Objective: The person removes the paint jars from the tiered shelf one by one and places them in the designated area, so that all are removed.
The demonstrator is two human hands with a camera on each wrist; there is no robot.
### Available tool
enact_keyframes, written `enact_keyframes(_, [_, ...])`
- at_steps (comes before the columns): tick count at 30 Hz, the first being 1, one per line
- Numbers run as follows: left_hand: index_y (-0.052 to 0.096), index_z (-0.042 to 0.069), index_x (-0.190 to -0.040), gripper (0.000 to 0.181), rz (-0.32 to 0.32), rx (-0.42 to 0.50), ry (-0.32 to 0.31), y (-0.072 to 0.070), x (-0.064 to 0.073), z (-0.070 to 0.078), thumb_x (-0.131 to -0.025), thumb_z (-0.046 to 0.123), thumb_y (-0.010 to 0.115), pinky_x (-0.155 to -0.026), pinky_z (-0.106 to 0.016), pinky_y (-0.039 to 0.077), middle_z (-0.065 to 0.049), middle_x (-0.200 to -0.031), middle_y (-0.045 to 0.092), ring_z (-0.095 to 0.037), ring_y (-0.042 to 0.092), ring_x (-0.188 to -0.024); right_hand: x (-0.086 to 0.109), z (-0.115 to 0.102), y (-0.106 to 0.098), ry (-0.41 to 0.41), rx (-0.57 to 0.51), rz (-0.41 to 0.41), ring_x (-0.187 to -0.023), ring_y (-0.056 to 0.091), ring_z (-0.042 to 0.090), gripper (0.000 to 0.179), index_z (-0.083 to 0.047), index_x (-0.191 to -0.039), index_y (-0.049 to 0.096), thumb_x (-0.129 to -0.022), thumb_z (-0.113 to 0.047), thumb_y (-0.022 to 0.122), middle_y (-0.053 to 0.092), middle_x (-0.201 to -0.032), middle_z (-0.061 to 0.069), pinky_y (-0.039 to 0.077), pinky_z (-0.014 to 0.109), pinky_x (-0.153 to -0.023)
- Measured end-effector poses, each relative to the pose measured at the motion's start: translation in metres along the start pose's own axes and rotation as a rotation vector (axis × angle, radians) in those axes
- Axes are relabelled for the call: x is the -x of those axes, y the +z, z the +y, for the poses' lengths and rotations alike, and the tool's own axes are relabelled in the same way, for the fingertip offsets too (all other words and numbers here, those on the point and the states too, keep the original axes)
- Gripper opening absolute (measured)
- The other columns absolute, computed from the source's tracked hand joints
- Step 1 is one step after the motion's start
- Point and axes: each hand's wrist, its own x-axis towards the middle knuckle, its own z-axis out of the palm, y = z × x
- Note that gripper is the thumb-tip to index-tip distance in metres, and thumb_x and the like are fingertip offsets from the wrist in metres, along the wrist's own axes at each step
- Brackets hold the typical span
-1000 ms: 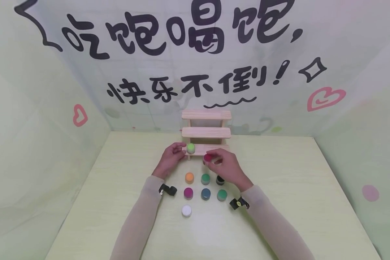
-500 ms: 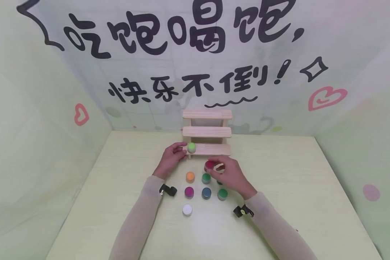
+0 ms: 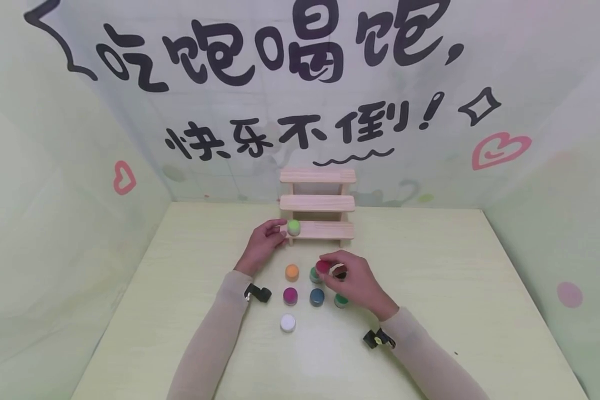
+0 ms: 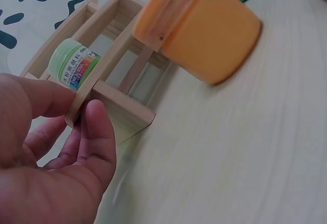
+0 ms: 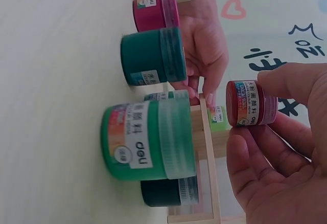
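My left hand (image 3: 263, 245) pinches the left end of the lowest step of a small three-tier wooden rack (image 3: 325, 230), thumb below and fingers at its edge in the left wrist view. A light green paint jar (image 3: 293, 227) stands on that step, close to my fingers. My right hand (image 3: 357, 279) holds a red paint jar (image 5: 250, 103) between thumb and fingers. It is raised, and in the head view it overlaps a green paint jar (image 3: 315, 275) on the table. Part of the black jar (image 5: 168, 192) is hidden behind my right hand in the head view.
Standing in rows on the table before the rack are an orange jar (image 3: 292, 272), a magenta jar (image 3: 290, 296), a blue jar (image 3: 317, 297), another green jar (image 3: 340, 300) and a white-lidded jar (image 3: 288, 323). A printed cloth backdrop (image 3: 230, 183) hangs behind the rack.
My right hand has drawn back from the rack's front toward me with the red jar, coming over the table jars. The left hand stays at the rack's end.
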Motion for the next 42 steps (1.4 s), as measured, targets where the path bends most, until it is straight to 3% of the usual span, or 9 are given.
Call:
enact_keyframes(7, [0.066, 0.013, -0.139, 0.038, -0.005, 0.022, 0.0, -0.002, 0.0, -0.001, -0.101, 0.008, 0.069, -0.089, -0.023, 0.065, -0.006, -0.109, 0.061, -0.014, 0.065, -0.099, 0.01, 0.0, 0.007, -0.027, 0.004, -0.009, -0.089, 0.069, 0.016, 0.039, -0.006, -0.126, 0.073, -0.09, -0.012, 0.083, 0.075, -0.112, -0.001, 0.068, 0.041, -0.081])
enact_keyframes(21, [0.066, 0.011, -0.139, 0.039, -0.021, 0.035, 0.013, -0.002, -0.002, -0.003, -0.1, 0.007, 0.069, -0.083, -0.02, 0.064, -0.004, -0.104, 0.059, -0.013, 0.065, -0.093, 0.029, 0.004, 0.019, -0.157, 0.021, -0.052, -0.092, 0.071, 0.009, 0.034, -0.005, -0.122, 0.074, -0.09, -0.011, 0.084, 0.075, -0.11, 0.0, 0.068, 0.031, -0.078])
enact_keyframes(37, [0.066, 0.013, -0.138, 0.039, -0.022, 0.045, -0.012, -0.002, -0.003, -0.003, -0.1, 0.006, 0.069, -0.09, -0.024, 0.064, -0.004, -0.109, 0.061, -0.014, 0.063, -0.1, 0.048, -0.001, 0.026, -0.22, 0.031, -0.11, -0.096, 0.07, 0.008, 0.04, -0.004, -0.122, 0.073, -0.084, -0.003, 0.085, 0.074, -0.11, -0.001, 0.068, 0.033, -0.082])
enact_keyframes(42, [0.066, 0.013, -0.138, 0.038, -0.012, 0.033, -0.005, -0.002, -0.002, -0.003, -0.1, 0.007, 0.069, -0.087, -0.022, 0.064, -0.004, -0.109, 0.063, -0.013, 0.064, -0.098, 0.054, -0.005, 0.027, -0.19, 0.05, -0.134, -0.096, 0.07, 0.005, 0.041, -0.005, -0.122, 0.074, -0.082, -0.003, 0.085, 0.074, -0.111, -0.003, 0.067, 0.029, -0.085])
